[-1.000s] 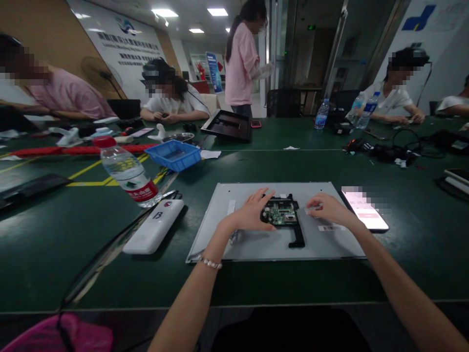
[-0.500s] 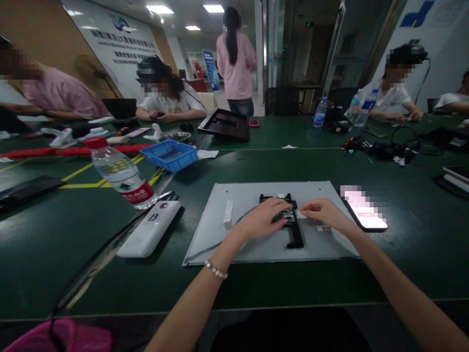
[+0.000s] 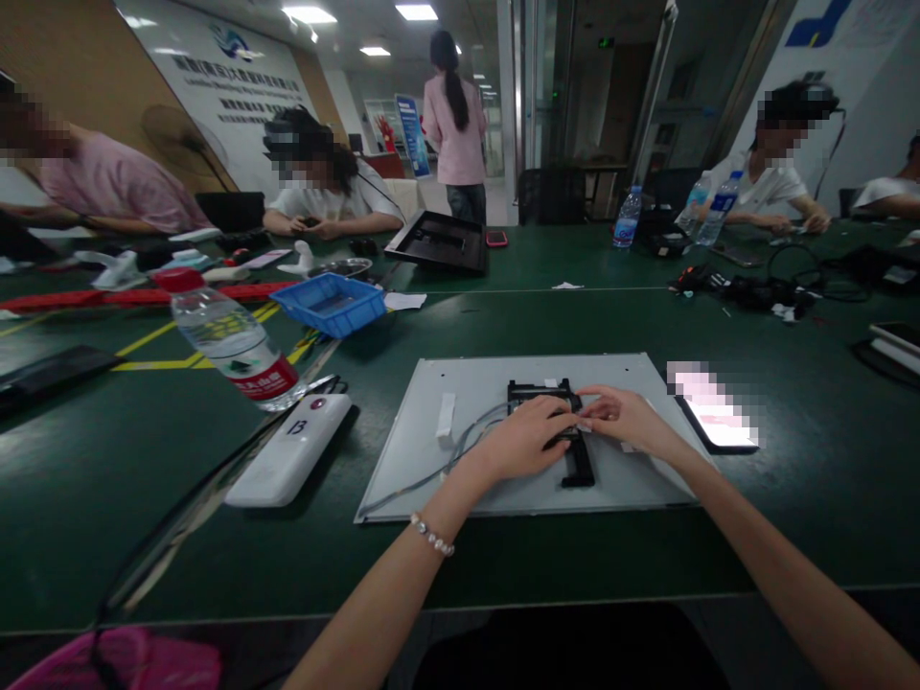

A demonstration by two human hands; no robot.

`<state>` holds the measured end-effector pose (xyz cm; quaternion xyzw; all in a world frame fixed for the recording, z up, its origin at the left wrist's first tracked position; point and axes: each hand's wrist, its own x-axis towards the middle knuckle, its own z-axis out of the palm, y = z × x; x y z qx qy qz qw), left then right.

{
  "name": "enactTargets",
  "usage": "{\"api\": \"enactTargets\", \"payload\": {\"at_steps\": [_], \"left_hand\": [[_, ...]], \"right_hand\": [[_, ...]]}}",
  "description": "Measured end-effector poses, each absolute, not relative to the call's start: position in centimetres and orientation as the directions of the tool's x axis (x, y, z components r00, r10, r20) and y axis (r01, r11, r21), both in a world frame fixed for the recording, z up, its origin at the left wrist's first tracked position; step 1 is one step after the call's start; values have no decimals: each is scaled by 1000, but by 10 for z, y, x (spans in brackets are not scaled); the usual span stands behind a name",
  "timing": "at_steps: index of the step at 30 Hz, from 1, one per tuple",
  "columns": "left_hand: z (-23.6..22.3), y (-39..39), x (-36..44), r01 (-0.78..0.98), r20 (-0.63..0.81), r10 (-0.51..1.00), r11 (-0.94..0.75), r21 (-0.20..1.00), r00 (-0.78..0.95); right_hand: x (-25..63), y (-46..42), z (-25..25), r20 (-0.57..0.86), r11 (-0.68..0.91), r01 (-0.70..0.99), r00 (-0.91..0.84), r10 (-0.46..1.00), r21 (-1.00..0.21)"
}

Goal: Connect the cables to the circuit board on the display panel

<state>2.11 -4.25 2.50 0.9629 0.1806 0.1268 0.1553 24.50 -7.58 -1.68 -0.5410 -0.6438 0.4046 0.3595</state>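
Note:
A flat grey panel (image 3: 402,460) lies on the table in front of me, with a black bracket (image 3: 581,470) on its middle. My left hand (image 3: 528,436) reaches over the bracket, fingers curled onto a small circuit board that it now mostly hides. Close against its fingertips, my right hand (image 3: 622,420) pinches a small whitish piece (image 3: 584,423), too small to name. Thin grey cables (image 3: 424,481) run from under my left hand to the panel's lower left corner. A white strip (image 3: 447,416) is on the panel left of the bracket.
Right of the panel lies a lit phone (image 3: 719,412). To the left are a white power bank (image 3: 291,450), a water bottle (image 3: 248,350) and a blue tray (image 3: 331,305). A black frame (image 3: 438,241) sits farther back. Several people sit around the table; one stands beyond.
My right hand has moved left to meet my left hand's fingertips. My left hand has shifted slightly right, covering more of the board. The cables show more. The standing person has moved farther away.

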Motion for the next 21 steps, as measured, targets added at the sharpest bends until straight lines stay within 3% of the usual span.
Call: {"api": "enactTargets", "payload": {"at_steps": [11, 21], "left_hand": [[23, -43, 24, 307, 201, 376, -901, 305, 904], [33, -43, 19, 345, 225, 423, -883, 318, 878]], "right_hand": [[238, -79, -15, 186, 232, 627, -139, 973, -744], [246, -78, -20, 238, 245, 571, -88, 967, -784]]}}
